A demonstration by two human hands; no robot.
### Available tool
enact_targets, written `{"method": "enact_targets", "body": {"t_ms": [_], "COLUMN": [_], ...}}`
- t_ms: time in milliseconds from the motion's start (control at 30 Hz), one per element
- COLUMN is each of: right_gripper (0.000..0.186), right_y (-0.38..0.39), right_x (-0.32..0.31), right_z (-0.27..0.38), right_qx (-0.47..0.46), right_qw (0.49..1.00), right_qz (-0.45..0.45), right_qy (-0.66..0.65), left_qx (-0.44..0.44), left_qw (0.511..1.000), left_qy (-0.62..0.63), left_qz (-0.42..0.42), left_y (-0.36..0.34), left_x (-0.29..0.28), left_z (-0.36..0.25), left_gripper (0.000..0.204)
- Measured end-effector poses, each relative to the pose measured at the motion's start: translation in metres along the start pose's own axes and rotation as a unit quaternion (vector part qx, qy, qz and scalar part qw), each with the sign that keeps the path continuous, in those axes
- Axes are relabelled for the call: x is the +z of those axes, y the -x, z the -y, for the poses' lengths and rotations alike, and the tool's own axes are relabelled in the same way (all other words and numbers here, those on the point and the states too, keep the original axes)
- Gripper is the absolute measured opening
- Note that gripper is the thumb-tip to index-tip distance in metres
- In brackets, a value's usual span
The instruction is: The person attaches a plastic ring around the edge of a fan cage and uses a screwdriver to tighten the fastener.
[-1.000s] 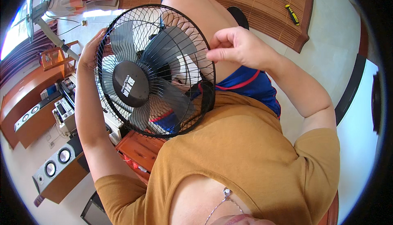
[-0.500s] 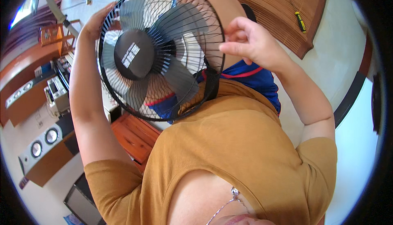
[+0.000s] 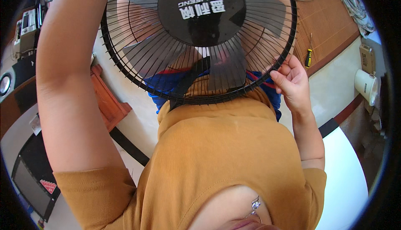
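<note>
A black fan head [image 3: 200,29] fills the upper middle of the view, leaning near my lap and belly. Its round wire guard surrounds grey see-through blades, and white lettering marks the dark centre disc. At the guard's lower right rim, my right hand [image 3: 294,83] pinches the edge between thumb and fingers. My left arm [image 3: 77,62] reaches up along the fan's left side; its hand lies beyond the top edge, so what it touches is hidden.
A yellow-and-black screwdriver [image 3: 308,57] lies on the brown slatted mat [image 3: 334,29] at the right. Beyond are a small box [image 3: 367,58], a white cylindrical container [image 3: 366,87] and a bundled pale cord [image 3: 357,10]. Reddish wooden furniture [image 3: 106,100] stands to the left, near a speaker [image 3: 16,79].
The fan now looks larger, with its disc higher and facing me more squarely. My right hand has come onto the rim from beside it. My left hand has left the view at the top.
</note>
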State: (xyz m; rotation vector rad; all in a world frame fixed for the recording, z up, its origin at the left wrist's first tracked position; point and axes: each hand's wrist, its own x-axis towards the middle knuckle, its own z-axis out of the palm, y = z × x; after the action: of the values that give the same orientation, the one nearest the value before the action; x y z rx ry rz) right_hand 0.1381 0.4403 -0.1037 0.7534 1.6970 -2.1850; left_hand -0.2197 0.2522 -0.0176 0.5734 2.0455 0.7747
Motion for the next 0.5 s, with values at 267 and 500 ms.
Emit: {"method": "enact_targets", "body": {"t_ms": [267,500], "right_gripper": [0.033,0.036], "right_y": [-0.001,0.009], "right_x": [0.012,0.009], "right_z": [-0.016,-0.029], "right_qx": [-0.040,-0.074], "right_qw": [0.998,0.995], "right_qz": [-0.042,-0.044], "right_qy": [-0.038,-0.050], "left_qx": [0.069,0.051], "left_qw": [0.997,0.996], "left_qy": [0.030,-0.012], "left_qz": [-0.032,-0.070], "left_y": [0.003,0.018], "left_x": [0.002,0.013], "left_z": [0.003,-0.019], "left_gripper": [0.035,0.030]}}
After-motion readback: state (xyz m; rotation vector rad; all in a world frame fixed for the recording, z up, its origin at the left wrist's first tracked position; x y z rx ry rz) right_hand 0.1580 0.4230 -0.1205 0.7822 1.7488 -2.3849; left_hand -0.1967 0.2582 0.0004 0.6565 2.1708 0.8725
